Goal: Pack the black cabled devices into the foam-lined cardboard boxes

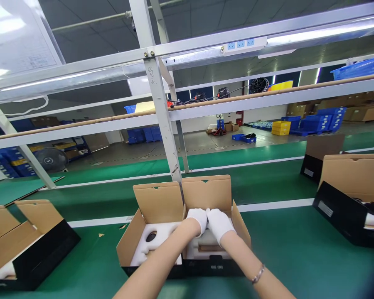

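Two open cardboard boxes stand side by side on the green belt in front of me. The left box (157, 203) holds a white foam insert (152, 245) with a dark round hole. Both my hands, in white gloves, are inside the right box (207, 193). My left hand (197, 219) and my right hand (218, 224) touch each other, fingers curled down over something white or grey in the box. What lies under the fingers is hidden.
Another open box (28, 241) with a black side lies at the left edge, and two more (352, 195) at the right. A white metal post (162, 112) and shelf rails rise just behind the boxes. Blue and yellow crates stand on the far floor.
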Demonstrator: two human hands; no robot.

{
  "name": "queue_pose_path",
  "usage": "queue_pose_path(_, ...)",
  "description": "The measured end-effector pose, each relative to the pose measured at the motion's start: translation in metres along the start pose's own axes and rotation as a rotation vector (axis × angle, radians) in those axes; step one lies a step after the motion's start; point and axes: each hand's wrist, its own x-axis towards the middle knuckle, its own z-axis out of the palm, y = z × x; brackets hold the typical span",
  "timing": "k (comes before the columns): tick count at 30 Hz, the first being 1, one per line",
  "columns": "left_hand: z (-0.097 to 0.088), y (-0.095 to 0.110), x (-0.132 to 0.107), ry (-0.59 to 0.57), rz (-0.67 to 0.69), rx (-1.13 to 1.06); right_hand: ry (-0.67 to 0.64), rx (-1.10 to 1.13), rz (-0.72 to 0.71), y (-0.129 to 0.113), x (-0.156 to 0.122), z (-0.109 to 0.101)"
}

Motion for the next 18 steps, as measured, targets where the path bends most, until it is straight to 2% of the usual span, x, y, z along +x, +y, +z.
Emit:
queue_pose_path(2,0.008,0.006,-0.005,-0.026,-0.064,0.075,-0.020,-0.013,-0.017,-0.006,0.006,0.015)
queue_pose_path(4,0.018,0.009,-0.014,-0.069,-0.103,0.153,-0.023,-0.028,-0.070,-0.008,0.004,0.021)
queue_pose_path(8,0.037,0.013,-0.030,-0.131,-0.143,0.283,0.000,-0.042,-0.148,-0.001,0.000,0.005)
queue_pose_path(11,0.031,0.018,-0.039,-0.097,-0.123,0.296,0.006,-0.031,-0.173,0.002,0.007,-0.004)
queue_pose_path(13,0.013,0.016,-0.051,-0.011,-0.055,0.260,-0.038,-0.010,-0.183,0.000,0.014,0.002)
queue_pose_path(15,-0.013,-0.002,-0.073,0.154,0.030,0.208,-0.090,0.008,-0.172,-0.003,0.019,0.012)
queue_pose_path(16,-0.025,-0.020,-0.088,0.263,0.058,0.179,-0.103,0.012,-0.161,-0.004,0.020,0.017)
queue_pose_path(18,-0.045,-0.077,-0.126,0.511,-0.034,0.150,-0.107,0.015,-0.146,-0.004,0.018,0.019)
